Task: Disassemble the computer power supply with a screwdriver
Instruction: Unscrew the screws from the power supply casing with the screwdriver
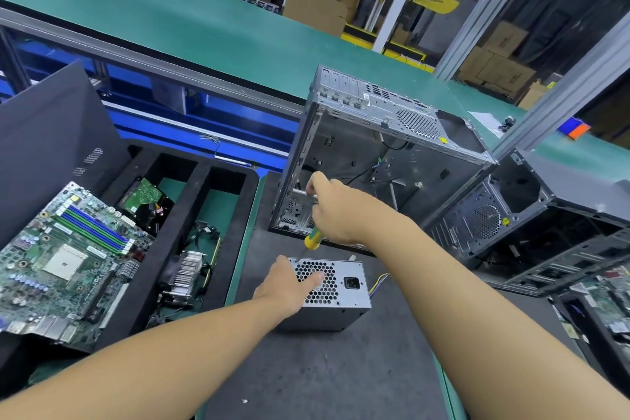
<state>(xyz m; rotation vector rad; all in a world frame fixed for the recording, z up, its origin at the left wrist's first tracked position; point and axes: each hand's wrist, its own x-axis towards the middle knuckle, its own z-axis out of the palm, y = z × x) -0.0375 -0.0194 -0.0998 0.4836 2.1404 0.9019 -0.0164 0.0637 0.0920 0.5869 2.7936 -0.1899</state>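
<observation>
A grey metal power supply (344,297) stands on the dark mat in front of me, its honeycomb grille and black power socket facing up, coloured wires trailing off its right side. My left hand (289,285) lies on the grille with the fingers fairly straight, steadying the box. My right hand (335,211) grips a yellow-and-green screwdriver (312,238) by its handle, slanted down to the left, with the tip at the power supply's upper left corner.
An open, emptied computer case (385,153) stands just behind the power supply. A second dark case (531,211) lies to the right. On the left, a black foam tray (191,215) holds a heatsink and parts, with a motherboard (64,259) leaning on it.
</observation>
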